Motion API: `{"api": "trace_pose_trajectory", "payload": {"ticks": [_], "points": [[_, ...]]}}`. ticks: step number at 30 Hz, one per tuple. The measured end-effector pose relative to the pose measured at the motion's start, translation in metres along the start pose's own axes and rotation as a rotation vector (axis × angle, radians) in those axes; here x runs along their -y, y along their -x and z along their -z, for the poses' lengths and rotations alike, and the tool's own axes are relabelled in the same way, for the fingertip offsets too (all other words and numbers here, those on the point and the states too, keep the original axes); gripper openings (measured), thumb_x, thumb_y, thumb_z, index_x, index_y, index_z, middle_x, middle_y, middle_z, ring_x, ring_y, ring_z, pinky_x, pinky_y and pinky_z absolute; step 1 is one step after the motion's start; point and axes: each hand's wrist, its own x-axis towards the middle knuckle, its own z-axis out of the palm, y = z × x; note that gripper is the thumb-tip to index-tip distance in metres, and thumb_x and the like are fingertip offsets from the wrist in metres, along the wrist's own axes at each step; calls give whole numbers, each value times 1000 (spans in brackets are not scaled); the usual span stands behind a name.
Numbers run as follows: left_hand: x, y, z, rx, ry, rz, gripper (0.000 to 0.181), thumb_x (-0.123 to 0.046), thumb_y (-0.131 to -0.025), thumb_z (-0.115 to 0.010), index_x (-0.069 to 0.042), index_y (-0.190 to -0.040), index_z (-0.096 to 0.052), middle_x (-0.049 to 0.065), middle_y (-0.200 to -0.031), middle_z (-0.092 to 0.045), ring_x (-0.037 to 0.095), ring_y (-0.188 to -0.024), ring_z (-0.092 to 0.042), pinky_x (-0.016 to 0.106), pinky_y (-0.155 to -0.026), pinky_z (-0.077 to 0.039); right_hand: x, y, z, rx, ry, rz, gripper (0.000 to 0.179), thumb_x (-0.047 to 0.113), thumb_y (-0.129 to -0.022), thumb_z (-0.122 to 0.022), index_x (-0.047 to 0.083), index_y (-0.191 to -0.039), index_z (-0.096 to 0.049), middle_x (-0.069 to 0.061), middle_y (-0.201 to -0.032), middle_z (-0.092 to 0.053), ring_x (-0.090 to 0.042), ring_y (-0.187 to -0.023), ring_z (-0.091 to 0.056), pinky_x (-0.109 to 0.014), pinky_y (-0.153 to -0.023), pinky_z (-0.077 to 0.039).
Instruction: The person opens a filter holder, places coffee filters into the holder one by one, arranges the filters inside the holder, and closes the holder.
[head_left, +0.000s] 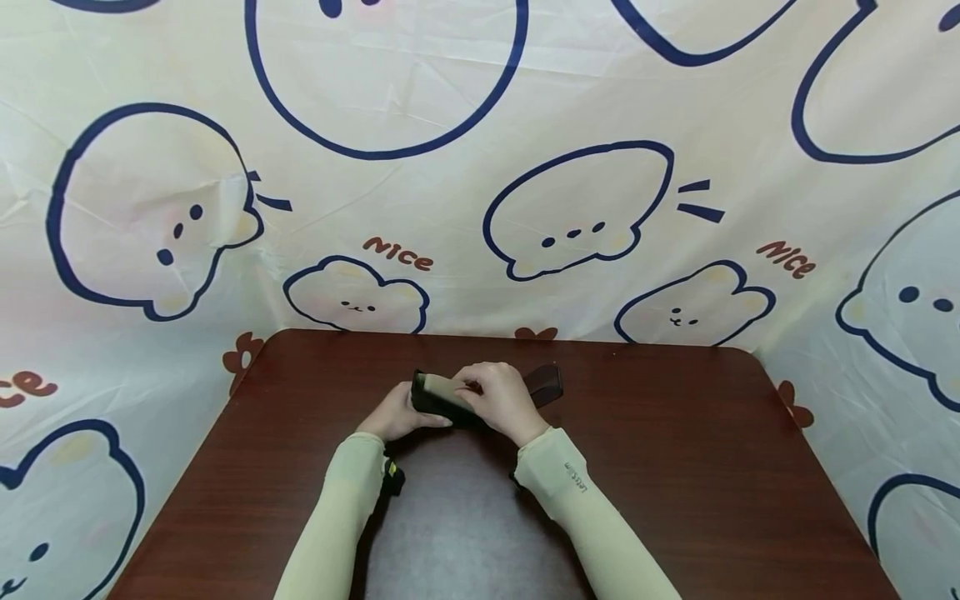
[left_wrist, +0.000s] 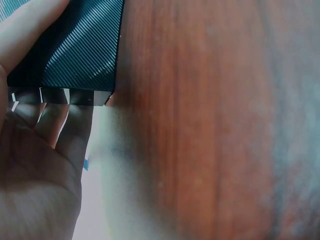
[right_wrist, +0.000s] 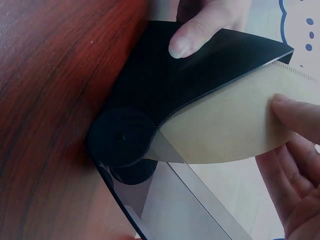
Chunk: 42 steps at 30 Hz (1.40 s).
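Note:
A black ribbed filter holder (right_wrist: 135, 75) has a round hinge (right_wrist: 120, 137) at one end and a see-through lid (right_wrist: 195, 205) swung open. My left hand (head_left: 401, 414) grips the holder's far end, its thumb (right_wrist: 182, 45) lying across the ribbed face. Tan cone-shaped coffee filter paper (right_wrist: 220, 130) with a crimped edge fans partly out of the holder's opening. My right hand (head_left: 504, 400) pinches that paper by its curved side between thumb and fingers. In the left wrist view, the holder's corner (left_wrist: 95, 55) sits above the curled left fingers.
The dark brown wooden table (head_left: 660, 467) lies beneath both hands. A pale cloth (head_left: 420, 200) with blue bear outlines hangs behind and at both sides of it. Black wrist gear (head_left: 393, 477) shows at the left sleeve.

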Motion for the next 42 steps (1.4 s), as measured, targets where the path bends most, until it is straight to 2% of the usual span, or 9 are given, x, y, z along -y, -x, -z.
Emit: {"api": "trace_pose_trajectory", "payload": {"ticks": [5,9,13,18,23,31,37,42], "points": [[1,0,-1,-1,4,-5,54,-29,-79,-93,-15,-126,-71,4,-120,-74,21,-110,-67,51,-103,-50,1,1,-5,-5,33,-4,14,15,-90,-82,20,-103,-80,4,-92,-78,-10,-79,-69,-28,-73,-55],[1,0,-2,-3,2,-4,52,-29,-78,-93,-15,-124,-71,3,-117,-74,19,-105,-67,49,-101,-51,2,1,-8,-7,27,-17,24,13,-91,-81,17,-112,-71,1,-94,-79,-13,-80,-73,-32,-74,-58],[0,1,-1,-3,3,-7,50,-29,-79,-93,-16,-122,-72,2,-116,-74,17,-102,-66,48,-100,-51,2,2,-11,-18,7,-24,26,11,-90,-82,15,-108,-64,0,-94,-79,-15,-80,-74,-33,-74,-59],[-1,1,0,3,17,-21,50,-28,-79,-93,-17,-124,-73,2,-118,-75,17,-105,-67,49,-102,-51,1,3,-15,-32,-26,-20,16,11,-89,-83,15,-98,-71,1,-92,-79,-12,-83,-73,-29,-76,-59],[-2,1,0,6,34,-28,53,-27,-78,-93,-18,-126,-73,1,-120,-75,17,-108,-68,50,-106,-49,-2,3,-20,-36,-30,-25,9,12,-89,-83,14,-95,-76,2,-94,-80,-10,-86,-74,-28,-78,-59],[-1,1,-2,-2,36,-21,56,-27,-79,-93,-17,-129,-71,2,-123,-74,20,-112,-68,51,-106,-49,-3,3,-26,-65,35,-4,7,15,-90,-82,15,-96,-80,3,-94,-81,-10,-82,-74,-27,-75,-59],[1,1,-4,6,30,-22,52,-27,-80,-92,-16,-127,-72,3,-122,-75,20,-111,-68,50,-105,-50,-2,5,-30,-120,129,17,7,20,-88,-85,19,-93,-82,6,-90,-80,-10,-74,-73,-30,-67,-58],[0,2,-2,3,18,-18,51,-29,-80,-92,-17,-126,-73,3,-121,-75,19,-109,-68,49,-103,-51,-3,4,-32,-137,155,14,10,23,-87,-86,20,-95,-82,7,-91,-80,-8,-74,-72,-28,-64,-56]]}}
